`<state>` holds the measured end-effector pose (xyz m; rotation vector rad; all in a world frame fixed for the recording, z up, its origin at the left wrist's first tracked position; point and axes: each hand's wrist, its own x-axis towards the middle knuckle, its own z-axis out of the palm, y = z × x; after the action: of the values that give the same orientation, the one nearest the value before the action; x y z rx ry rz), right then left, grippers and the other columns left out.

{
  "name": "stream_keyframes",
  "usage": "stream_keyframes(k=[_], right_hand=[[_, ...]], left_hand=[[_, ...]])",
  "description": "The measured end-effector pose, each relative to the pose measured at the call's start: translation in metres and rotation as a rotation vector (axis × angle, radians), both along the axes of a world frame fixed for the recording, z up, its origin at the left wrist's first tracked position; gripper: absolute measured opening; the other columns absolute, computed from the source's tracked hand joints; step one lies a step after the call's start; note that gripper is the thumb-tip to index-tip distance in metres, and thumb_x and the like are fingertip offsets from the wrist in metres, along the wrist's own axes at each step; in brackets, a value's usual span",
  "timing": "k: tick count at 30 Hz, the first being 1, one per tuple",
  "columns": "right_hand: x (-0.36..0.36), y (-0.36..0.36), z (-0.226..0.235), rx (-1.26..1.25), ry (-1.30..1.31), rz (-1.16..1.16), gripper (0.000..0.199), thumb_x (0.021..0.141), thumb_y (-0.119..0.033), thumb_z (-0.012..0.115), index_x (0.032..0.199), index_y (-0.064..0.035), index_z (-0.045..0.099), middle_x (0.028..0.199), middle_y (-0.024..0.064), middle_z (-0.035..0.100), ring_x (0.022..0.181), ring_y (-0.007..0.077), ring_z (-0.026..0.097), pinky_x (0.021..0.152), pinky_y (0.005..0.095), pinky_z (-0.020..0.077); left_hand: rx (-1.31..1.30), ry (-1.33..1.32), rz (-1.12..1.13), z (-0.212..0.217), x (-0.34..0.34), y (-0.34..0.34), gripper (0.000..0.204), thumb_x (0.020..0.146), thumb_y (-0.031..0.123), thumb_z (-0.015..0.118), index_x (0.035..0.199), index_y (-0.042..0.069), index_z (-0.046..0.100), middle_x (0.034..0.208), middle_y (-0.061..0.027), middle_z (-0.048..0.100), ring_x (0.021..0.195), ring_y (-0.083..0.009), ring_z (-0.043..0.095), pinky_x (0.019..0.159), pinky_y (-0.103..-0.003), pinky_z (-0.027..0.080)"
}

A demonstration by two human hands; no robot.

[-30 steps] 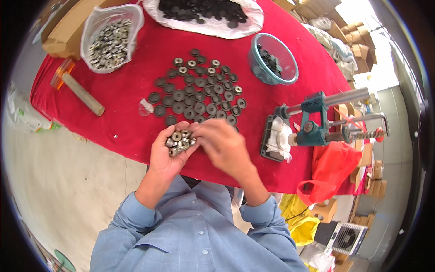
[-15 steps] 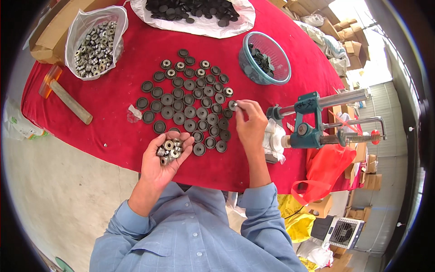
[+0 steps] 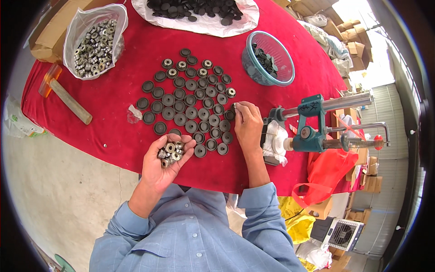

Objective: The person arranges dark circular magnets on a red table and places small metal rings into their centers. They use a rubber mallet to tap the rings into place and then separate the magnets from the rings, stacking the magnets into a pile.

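Clock positions read from the middle of the spread of dark discs, 12 at the far side of the table.

Table [image 3: 122, 81]: red cloth cover. Dark round discs [image 3: 191, 85] lie in a loose patch, most apart or just touching; several toward 12, plus one near 3, have a shiny metal ring seated on top.

Left hand [image 3: 159, 159]: at 7, palm up, cupped, fingers loosely curled and not closed over the load. A small heap of metal bearings [image 3: 170, 153] lies in the palm.

Right hand [image 3: 248, 128]: at 4, thumb and fingers drawn together at a disc on the patch's edge. Small bright spot at the fingertips; cannot tell whether a bearing is gripped, as the fingers hide it.

Surroundings:
- 12: white sack [image 3: 217, 30], spread flat, bearing many black discs.
- 2: blue plastic tub [image 3: 284, 51], more black discs inside.
- Between 3 and 4: green hand press [image 3: 306, 131] with steel column, spring and red knob; white wrapping on its base.
- 4, past the press: red bag [image 3: 325, 167].
- Between 8 and 9: scrap of clear plastic [image 3: 134, 112].
- 9: hammer [image 3: 69, 99], orange head, wooden handle.
- 10: translucent bag [image 3: 71, 43] filled with bearings; cardboard box [image 3: 50, 36] just beyond.
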<state>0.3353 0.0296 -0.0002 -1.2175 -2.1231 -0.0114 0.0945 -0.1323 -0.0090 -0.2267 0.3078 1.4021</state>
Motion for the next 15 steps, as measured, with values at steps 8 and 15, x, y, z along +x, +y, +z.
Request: stream_keyframes(k=[8, 15], right_hand=[[0.002, -0.009, -0.007, 0.042, -0.029, -0.021, 0.02, 0.092, 0.005, 0.07, 0.112, 0.0037, 0.076, 0.117, 0.0162, 0.074, 0.107, 0.0357, 0.071, 0.094, 0.0447, 0.0581], [0.002, -0.011, -0.009, 0.097, -0.071, -0.005, 0.02, 0.092, 0.005, 0.07, 0.112, 0.0054, 0.073, 0.119, 0.0159, 0.072, 0.106, 0.0366, 0.069, 0.092, 0.0455, 0.0586]], left_hand=[[0.016, 0.017, 0.008, 0.002, 0.002, 0.0, 0.033, 0.112, 0.025, 0.054, 0.114, -0.005, 0.067, 0.128, -0.0261, 0.069, 0.127, -0.0431, 0.068, 0.108, -0.054, 0.061], [0.013, 0.086, 0.014, 0.006, 0.004, 0.0, 0.033, 0.112, 0.027, 0.054, 0.114, -0.004, 0.067, 0.128, -0.0255, 0.069, 0.126, -0.0423, 0.068, 0.108, -0.053, 0.062]])
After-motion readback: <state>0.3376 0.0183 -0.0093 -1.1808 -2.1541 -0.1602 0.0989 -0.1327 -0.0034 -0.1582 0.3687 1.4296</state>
